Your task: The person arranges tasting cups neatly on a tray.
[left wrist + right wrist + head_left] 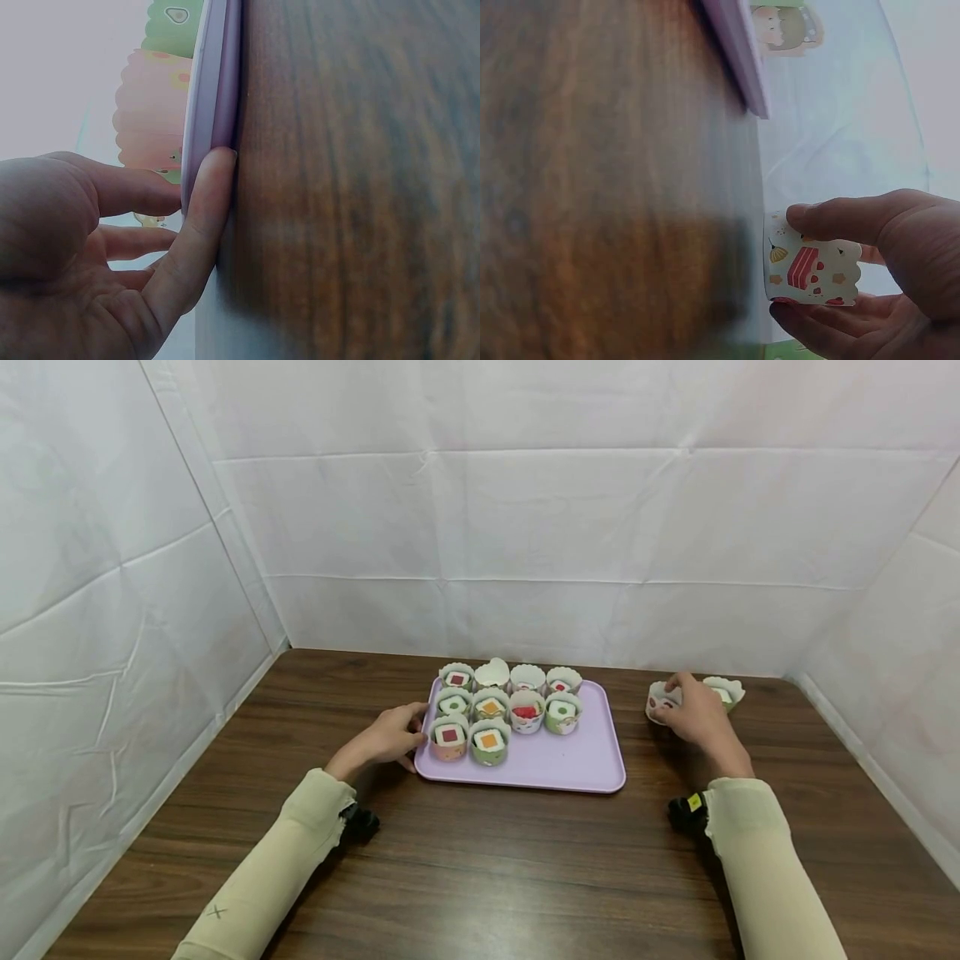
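A lilac tray (566,768) lies on the table, bearing several paper baking cups in rows, with small white pieces in them topped by coloured squares, rings or red bits. At the tray's left edge my left hand (388,733) holds the rim, with fingers on both sides of it in the left wrist view. To the right of the tray, my right hand (697,714) pinches a white paper cup (810,262) printed with red cake slices between thumb and fingers. Whether this cup touches the table I cannot tell. Just beyond that hand stands a green paper cup (731,692), partly hidden.
The brown wooden table (510,868) meets a white cloth backdrop (555,527) at the back and sides. The cups crowd the tray's left and back, while its lilac surface shows at the front right. Dark wrist cameras sit under both sleeves.
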A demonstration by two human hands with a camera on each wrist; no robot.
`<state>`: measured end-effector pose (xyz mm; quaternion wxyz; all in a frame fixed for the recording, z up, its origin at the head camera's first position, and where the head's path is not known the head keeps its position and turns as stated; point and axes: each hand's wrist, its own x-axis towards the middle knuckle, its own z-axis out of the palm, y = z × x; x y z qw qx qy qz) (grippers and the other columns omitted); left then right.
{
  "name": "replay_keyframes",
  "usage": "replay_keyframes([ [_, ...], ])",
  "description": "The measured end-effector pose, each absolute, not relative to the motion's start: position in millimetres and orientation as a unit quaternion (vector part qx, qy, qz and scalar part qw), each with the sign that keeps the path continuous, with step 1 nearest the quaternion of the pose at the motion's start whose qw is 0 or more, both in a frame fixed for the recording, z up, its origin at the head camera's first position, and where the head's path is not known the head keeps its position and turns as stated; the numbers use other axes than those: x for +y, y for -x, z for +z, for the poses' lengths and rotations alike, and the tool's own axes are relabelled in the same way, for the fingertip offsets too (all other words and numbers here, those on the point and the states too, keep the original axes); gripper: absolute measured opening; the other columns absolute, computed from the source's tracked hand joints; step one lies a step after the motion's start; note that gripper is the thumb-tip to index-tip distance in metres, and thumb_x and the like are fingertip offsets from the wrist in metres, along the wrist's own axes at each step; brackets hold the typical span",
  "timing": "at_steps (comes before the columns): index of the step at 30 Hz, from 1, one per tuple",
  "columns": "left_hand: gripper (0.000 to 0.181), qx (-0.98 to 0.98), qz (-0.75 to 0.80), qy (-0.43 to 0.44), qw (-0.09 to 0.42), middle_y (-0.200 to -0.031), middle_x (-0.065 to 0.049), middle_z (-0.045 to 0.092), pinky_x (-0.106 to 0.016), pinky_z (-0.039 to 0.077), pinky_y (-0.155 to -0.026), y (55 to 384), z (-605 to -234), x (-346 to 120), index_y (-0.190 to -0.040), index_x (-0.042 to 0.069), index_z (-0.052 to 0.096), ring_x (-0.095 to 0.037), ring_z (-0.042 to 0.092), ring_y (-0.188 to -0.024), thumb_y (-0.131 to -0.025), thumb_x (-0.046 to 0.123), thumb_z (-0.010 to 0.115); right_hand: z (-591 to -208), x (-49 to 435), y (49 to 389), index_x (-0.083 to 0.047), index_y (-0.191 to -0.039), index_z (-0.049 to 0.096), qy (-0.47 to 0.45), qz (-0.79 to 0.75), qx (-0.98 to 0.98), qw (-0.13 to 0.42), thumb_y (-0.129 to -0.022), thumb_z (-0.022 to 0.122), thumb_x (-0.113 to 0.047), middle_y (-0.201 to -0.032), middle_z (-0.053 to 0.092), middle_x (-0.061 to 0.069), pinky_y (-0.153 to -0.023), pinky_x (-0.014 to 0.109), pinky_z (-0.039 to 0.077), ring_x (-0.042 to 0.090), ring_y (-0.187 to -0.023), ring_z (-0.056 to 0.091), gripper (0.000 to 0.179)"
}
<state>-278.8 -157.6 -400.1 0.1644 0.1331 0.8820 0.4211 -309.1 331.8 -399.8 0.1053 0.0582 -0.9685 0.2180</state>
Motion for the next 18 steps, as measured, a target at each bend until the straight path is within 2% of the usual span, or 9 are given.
replay_keyframes([
  [2,0.062,0.882,0.421,-0.133,0.166,-0.119,-0.026,0.053,-0.035,0.067,-0.061,278.6,-399.7,-157.6,-0.158,-0.005,0.030,-0.027,0.068,-0.080,-0.101,0.000,0.051,-396.3,330.5,308.5,0.008,-0.130,0.050,-0.060,0.228,-0.966,0.103,-0.092,0.071,-0.020,-0.127,0.059,0.037,-0.085,0.062,0.050,0.049,-0.105,0.057,0.052],
  [6,0.061,0.883,0.418,-0.132,0.167,-0.119,-0.026,0.053,-0.034,0.067,-0.062,278.1,-398.0,-158.0,-0.159,-0.005,0.030,-0.027,0.068,-0.081,-0.101,0.001,0.051,-389.8,326.0,308.8,0.010,-0.142,0.042,-0.059,0.240,-0.964,0.099,-0.092,0.071,-0.022,-0.138,0.053,0.038,-0.092,0.065,0.048,0.052,-0.116,0.054,0.067],
  [14,0.062,0.882,0.418,-0.132,0.171,-0.119,-0.026,0.053,-0.035,0.067,-0.062,278.4,-397.5,-157.5,-0.160,-0.004,0.028,-0.027,0.068,-0.080,-0.102,0.001,0.050,-381.5,318.1,308.8,0.016,-0.144,0.041,-0.047,0.240,-0.966,0.086,-0.090,0.071,-0.024,-0.136,0.052,0.042,-0.087,0.061,0.049,0.047,-0.108,0.054,0.073],
  [18,0.062,0.882,0.417,-0.134,0.171,-0.120,-0.026,0.053,-0.035,0.067,-0.061,279.0,-399.0,-157.6,-0.160,-0.004,0.028,-0.026,0.069,-0.079,-0.102,0.001,0.050,-379.3,316.9,307.1,0.018,-0.143,0.042,-0.045,0.241,-0.966,0.083,-0.089,0.071,-0.023,-0.133,0.055,0.041,-0.081,0.053,0.048,0.042,-0.101,0.052,0.073],
])
